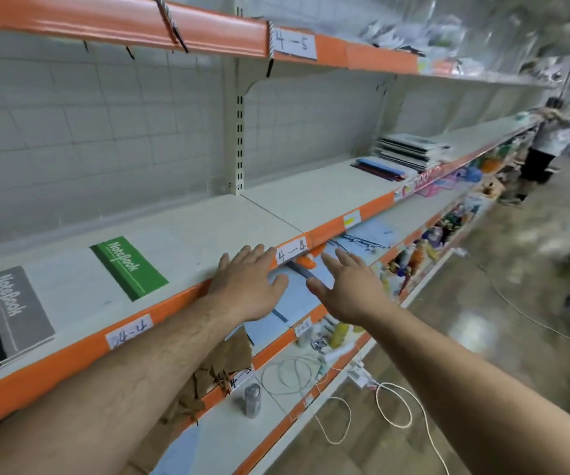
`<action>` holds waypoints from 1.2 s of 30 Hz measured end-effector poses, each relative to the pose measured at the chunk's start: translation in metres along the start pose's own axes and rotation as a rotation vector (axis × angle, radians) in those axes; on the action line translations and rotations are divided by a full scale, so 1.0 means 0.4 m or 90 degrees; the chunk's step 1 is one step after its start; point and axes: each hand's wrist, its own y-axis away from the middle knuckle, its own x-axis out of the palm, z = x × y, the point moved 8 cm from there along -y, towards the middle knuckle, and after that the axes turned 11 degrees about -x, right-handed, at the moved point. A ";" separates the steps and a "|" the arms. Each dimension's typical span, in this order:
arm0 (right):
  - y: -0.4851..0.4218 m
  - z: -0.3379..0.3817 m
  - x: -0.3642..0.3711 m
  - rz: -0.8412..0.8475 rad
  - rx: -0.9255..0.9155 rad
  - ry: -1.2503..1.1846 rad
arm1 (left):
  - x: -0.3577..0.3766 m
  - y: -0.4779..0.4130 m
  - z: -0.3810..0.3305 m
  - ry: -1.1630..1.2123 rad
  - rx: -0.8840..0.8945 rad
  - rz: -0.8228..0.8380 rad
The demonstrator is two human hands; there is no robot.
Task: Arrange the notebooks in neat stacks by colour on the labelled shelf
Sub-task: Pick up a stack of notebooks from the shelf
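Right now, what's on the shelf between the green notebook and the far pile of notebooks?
Head view: nothing. From the green notebook to the pile the shelf is bare, with only a panel seam crossing it.

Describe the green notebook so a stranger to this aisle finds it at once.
Find the orange-edged shelf bearing a handwritten 4-4 label. On its cream top, two notebooks lie flat and apart, left of the left hand. The green notebook is the nearer one to that hand; its neighbour, the grey notebook, has a black spine.
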 end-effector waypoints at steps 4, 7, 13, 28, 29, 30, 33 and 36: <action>0.048 -0.163 -0.023 0.003 0.046 0.050 | 0.046 -0.050 -0.157 -0.016 0.049 0.015; 0.072 -0.286 -0.052 -0.012 0.052 0.081 | 0.083 -0.097 -0.286 -0.016 0.068 0.024; 0.083 -0.543 -0.122 -0.019 0.077 0.093 | 0.127 -0.181 -0.574 -0.039 0.104 0.016; -0.006 -1.002 -0.156 -0.016 0.165 0.078 | 0.278 -0.447 -0.990 -0.034 0.179 0.065; -0.022 -1.032 -0.154 -0.017 0.174 0.080 | 0.290 -0.475 -1.013 -0.031 0.187 0.072; -0.038 -1.061 -0.155 -0.017 0.184 0.082 | 0.303 -0.506 -1.037 -0.028 0.195 0.077; -0.096 -1.146 -0.168 -0.016 0.213 0.087 | 0.325 -0.604 -1.110 -0.021 0.224 0.090; -0.166 -1.227 -0.190 -0.020 0.244 0.091 | 0.334 -0.715 -1.179 -0.016 0.251 0.090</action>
